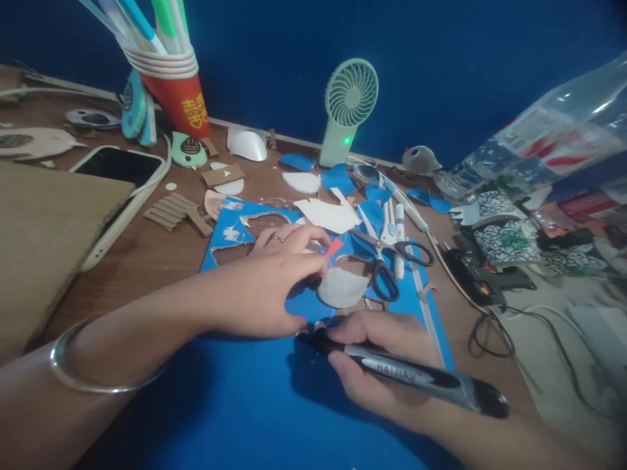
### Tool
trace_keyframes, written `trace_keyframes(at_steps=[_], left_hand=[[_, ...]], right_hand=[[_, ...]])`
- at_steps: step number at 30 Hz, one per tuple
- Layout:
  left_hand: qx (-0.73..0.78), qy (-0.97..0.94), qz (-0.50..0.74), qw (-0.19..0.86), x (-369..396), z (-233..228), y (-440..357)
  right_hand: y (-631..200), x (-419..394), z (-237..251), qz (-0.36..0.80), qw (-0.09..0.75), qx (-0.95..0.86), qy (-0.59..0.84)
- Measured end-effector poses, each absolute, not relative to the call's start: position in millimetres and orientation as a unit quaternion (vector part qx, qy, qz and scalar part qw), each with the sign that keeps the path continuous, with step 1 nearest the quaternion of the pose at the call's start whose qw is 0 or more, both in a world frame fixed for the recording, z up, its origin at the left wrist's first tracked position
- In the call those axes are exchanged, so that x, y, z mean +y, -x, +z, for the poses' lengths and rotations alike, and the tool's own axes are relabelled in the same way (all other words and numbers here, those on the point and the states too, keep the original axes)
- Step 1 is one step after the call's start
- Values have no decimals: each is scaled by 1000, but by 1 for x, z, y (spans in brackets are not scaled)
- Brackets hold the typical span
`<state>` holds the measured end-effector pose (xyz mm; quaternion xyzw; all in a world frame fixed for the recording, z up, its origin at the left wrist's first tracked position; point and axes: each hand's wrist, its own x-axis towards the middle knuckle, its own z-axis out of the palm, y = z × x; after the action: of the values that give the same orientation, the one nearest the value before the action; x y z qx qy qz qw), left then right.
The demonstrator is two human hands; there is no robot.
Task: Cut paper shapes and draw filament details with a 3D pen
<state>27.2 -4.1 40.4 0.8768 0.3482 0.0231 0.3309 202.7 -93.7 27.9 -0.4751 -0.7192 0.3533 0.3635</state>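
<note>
My left hand point(274, 281) lies palm down on a blue paper sheet point(255, 405) with cut-out holes, its fingertips beside a small white paper shape point(343, 288). A ring is on one finger and a silver bangle point(73, 372) circles the wrist. My right hand point(377, 365) is closed around a black marker pen point(416, 377), whose tip touches the blue sheet just under the left hand. Black-handled scissors point(392, 261) lie just beyond the white shape.
Paper scraps in blue and white litter the wooden table. A red cup of pens point(179, 91) and a mint hand fan point(345, 111) stand at the back. A phone point(122, 176) and cardboard point(44, 241) lie left; a glue gun point(482, 277), cables and a plastic bag lie right.
</note>
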Motion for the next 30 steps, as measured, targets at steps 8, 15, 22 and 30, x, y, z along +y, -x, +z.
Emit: trace_keyframes(at_steps=[8, 15, 22, 30], left_hand=[[341, -873, 1, 348, -4, 48, -26], [339, -875, 4, 346, -4, 46, -26], [340, -874, -8, 347, -3, 47, -26], [336, -876, 2, 346, -4, 45, -25]], right_hand=[[-204, -94, 21, 342, 350, -744, 455], [-202, -93, 22, 332, 340, -741, 475], [-203, -93, 21, 326, 360, -744, 459], [-201, -92, 23, 320, 335, -749, 474]])
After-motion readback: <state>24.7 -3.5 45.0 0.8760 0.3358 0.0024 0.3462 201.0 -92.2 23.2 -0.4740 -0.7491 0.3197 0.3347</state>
